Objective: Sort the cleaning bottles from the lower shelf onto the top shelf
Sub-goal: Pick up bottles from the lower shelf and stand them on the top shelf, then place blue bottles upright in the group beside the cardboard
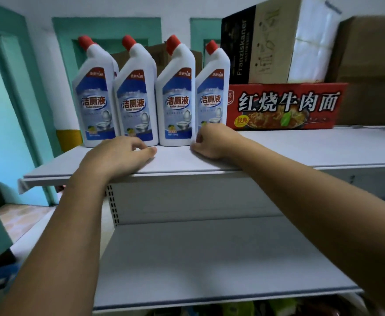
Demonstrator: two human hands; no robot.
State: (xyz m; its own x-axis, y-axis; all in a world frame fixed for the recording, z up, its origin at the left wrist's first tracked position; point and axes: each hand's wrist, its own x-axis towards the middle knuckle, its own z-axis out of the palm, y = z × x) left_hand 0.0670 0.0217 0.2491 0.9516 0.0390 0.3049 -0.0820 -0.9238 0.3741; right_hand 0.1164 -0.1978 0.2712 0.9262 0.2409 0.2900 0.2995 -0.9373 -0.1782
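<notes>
Several white toilet-cleaner bottles with red caps and blue labels stand upright in a row on the top shelf (278,147): the leftmost bottle (95,99), the second bottle (135,99), the third bottle (177,99) and the rightmost bottle (212,94). Another bottle peeks out behind the leftmost one. My left hand (120,156) rests on the shelf just in front of the second bottle, fingers curled, holding nothing. My right hand (212,141) lies curled at the base of the rightmost bottle, fingertips close to it. The lower shelf (209,258) shows no bottles.
A red noodle carton (285,106) sits right of the bottles, with a black and tan box (255,42) and brown cardboard boxes (369,65) stacked on and beside it. Teal door frames stand behind and to the left. Colourful goods show under the lower shelf.
</notes>
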